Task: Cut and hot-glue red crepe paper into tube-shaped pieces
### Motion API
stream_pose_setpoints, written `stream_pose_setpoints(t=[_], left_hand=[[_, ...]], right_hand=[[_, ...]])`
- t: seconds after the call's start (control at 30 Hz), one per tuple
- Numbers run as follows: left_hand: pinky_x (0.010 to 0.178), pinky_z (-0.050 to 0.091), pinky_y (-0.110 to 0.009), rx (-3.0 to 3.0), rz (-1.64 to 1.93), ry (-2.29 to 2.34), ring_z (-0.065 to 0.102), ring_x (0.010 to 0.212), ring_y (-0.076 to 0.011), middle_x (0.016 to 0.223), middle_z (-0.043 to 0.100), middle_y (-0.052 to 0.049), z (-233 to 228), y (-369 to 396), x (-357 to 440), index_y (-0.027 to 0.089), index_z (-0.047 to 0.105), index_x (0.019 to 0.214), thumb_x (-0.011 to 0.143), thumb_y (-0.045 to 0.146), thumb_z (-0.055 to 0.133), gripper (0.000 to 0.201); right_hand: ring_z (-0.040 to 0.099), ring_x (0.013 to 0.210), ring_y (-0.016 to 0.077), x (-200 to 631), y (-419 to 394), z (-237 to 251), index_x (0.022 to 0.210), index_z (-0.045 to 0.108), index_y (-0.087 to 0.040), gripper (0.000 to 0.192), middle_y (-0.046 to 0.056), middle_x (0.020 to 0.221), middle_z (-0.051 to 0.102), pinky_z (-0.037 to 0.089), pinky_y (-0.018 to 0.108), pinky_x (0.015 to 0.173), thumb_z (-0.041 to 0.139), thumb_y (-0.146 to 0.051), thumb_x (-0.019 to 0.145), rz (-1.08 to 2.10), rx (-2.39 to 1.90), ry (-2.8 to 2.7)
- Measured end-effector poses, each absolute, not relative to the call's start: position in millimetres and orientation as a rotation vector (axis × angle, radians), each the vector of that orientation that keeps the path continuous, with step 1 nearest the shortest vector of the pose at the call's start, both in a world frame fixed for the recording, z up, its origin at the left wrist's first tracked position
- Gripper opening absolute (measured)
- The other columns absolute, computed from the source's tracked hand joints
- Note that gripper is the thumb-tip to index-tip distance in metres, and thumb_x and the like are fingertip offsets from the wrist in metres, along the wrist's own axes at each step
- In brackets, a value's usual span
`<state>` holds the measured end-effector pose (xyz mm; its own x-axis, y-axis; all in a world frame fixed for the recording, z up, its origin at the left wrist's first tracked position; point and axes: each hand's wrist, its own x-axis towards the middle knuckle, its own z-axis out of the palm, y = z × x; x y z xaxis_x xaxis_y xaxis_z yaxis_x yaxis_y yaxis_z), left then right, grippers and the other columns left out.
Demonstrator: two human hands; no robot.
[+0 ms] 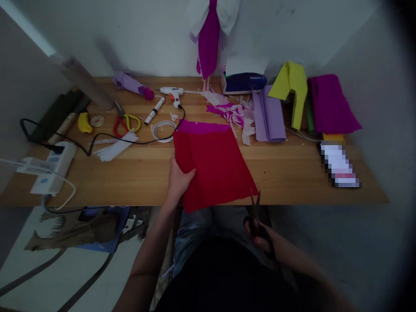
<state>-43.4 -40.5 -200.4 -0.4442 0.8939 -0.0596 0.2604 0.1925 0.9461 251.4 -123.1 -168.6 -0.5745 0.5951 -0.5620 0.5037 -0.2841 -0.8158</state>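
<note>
The paper sheet [214, 167] lies on the table [292, 173], its near edge hanging over the table's front. My left fingers [186, 175] rest on its left edge; the scissors [255, 212] in my right hand [260, 234] sit at its near right corner. Behind it lies the glue gun [172, 93], left of it the power strip [53, 167], right of it folded paper [268, 115].

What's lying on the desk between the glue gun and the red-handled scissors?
In the head view, a white marker lies slanted between the glue gun and the red-handled scissors; otherwise bare wood.
</note>
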Motion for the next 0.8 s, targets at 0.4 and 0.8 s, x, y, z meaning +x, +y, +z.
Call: stream_pose_setpoints(t=[0.4, 0.8], left_hand=[[0.107, 0.042, -0.043, 0.998, 1.260, 1.774, 0.056, 0.120, -0.0272, 0.133, 0.051, -0.018, -206, -43, -56, 0.015, 0.040, 0.124, 0.063, 0.010, 0.069, 0.068], [0.101, 0.049, -0.044, 0.833, 1.287, 1.687, 0.061, 0.114, -0.0276, 0.127, 0.059, -0.016, -203, -45, -59, 0.017, 0.042, 0.121, 0.064, 0.013, 0.070, 0.063]], right_hand=[[0.046, 0.066, 0.0161, 199, -164, -171, 0.081, 0.052, -0.019, 0.063, 0.004, 0.074, 0.051, 0.040, 0.034, 0.067, 0.027, -0.076, 0.085, 2.328, -1.416, -1.731], [0.046, 0.068, 0.0138, 201, -156, -158, 0.086, 0.055, -0.017, 0.067, 0.004, 0.078, 0.055, 0.038, 0.029, 0.066, 0.025, -0.078, 0.085, 2.363, -1.419, -1.651]])
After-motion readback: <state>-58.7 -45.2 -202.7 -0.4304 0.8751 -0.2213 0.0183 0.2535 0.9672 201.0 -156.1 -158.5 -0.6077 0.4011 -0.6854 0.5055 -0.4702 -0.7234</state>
